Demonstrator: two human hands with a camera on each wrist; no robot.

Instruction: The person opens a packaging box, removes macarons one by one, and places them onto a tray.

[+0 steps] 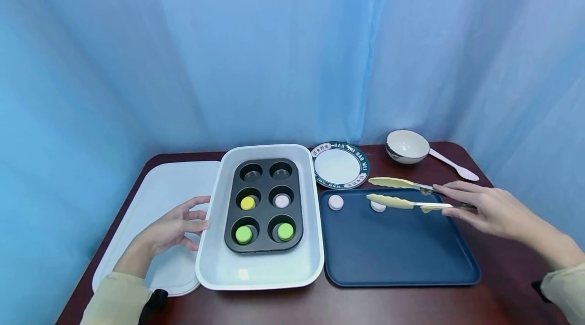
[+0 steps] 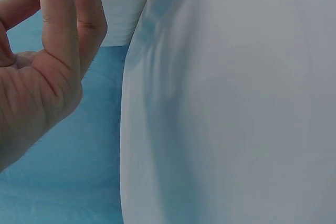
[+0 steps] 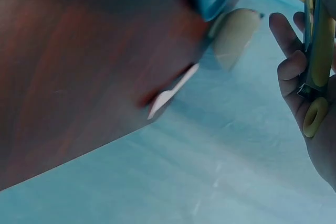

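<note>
My right hand [image 1: 498,208] grips yellow-tipped tongs [image 1: 397,203] by the handle end, also seen in the right wrist view. The spread tips hang over the far part of a dark blue tray [image 1: 397,254]. One pale pink macaron [image 1: 335,202] lies at the tray's left; another pink macaron [image 1: 377,206] is partly hidden under the nearer tip. My left hand [image 1: 166,228] has its loosely bent fingertips right at the left rim of a white basin [image 1: 260,277]. Inside that stands a dark muffin tin [image 1: 265,219] with a yellow macaron [image 1: 248,203], a pink one and two green ones in its cups.
White boards or lids [image 1: 151,213] lie under the left forearm, partly below the basin. Behind the blue tray are a green-rimmed plate [image 1: 338,166], a white bowl [image 1: 407,146] and a pale pink spoon [image 1: 457,165]. Blue curtains [image 1: 274,61] hang close behind the table.
</note>
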